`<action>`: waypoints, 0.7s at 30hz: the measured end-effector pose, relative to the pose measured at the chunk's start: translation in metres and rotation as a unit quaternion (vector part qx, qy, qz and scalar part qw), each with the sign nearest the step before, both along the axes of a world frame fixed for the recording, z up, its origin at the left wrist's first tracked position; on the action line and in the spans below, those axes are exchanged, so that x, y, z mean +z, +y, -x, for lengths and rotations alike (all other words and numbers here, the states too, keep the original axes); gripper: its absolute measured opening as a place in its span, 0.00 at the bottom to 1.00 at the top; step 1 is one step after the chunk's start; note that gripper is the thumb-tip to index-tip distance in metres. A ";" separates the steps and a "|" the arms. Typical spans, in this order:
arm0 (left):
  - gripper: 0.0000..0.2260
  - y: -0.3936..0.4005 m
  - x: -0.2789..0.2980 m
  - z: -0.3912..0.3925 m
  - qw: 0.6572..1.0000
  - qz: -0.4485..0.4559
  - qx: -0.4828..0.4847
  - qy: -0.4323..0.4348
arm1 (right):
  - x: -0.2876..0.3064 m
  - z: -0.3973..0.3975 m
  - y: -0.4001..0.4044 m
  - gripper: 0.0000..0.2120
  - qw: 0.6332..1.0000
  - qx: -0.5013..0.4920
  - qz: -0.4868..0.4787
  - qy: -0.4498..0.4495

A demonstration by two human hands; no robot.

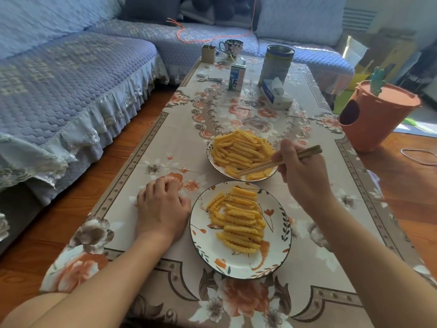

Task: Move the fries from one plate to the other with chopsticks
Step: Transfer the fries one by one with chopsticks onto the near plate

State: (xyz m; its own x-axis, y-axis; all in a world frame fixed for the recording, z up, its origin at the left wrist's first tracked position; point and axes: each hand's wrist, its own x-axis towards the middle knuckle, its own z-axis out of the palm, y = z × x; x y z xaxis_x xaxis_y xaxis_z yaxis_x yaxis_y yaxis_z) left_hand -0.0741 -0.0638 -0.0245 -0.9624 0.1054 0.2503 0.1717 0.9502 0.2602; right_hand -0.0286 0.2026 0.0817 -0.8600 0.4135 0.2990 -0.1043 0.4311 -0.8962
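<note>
Your right hand [300, 171] grips the chopsticks [276, 163] with their tips down among the fries [238, 152] at the near edge of the far plate [212, 162], probably so a fry has only a short trip. A second batch already lies in rows on the near plate [279, 233]. Your left hand [160, 207] rests loosely curled on the tablecloth [165, 143], holding nothing, just left of that plate, likely to steady you.

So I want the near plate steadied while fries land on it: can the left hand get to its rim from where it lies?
Probably yes. The left hand rests on the tablecloth right beside the near plate, holding nothing, with nothing between them.
</note>
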 end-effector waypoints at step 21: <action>0.16 0.002 0.004 -0.001 1.000 0.004 0.010 -0.018 | 0.029 -0.114 0.012 0.27 0.979 -0.187 0.084 -0.009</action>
State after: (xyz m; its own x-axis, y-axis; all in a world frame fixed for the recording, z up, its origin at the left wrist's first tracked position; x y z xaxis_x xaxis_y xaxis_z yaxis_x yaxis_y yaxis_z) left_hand -0.0731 -0.0617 -0.0202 -0.9726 0.0882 0.2151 0.1439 0.9552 0.2587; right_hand 0.0856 0.2148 0.1110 -0.6442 0.7421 0.1853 0.0494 0.2821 -0.9581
